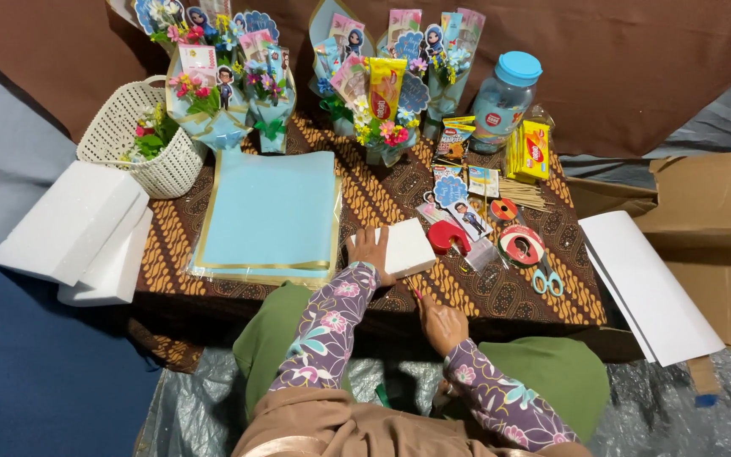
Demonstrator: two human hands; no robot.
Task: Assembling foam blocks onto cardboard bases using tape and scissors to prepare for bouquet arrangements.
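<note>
my left hand [371,250] flat, fingers spread on white foam block [405,246] | my right hand [442,322] pinching thin red-tipped tool [417,294] at table edge [501,309]

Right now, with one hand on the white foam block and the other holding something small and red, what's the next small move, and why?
Probably bring the right hand up to the white foam block. The left hand already rests on the block's left side, steadying it on the patterned table, while the right hand grips a thin red-tipped tool near the table's front edge, short of the block.
</note>
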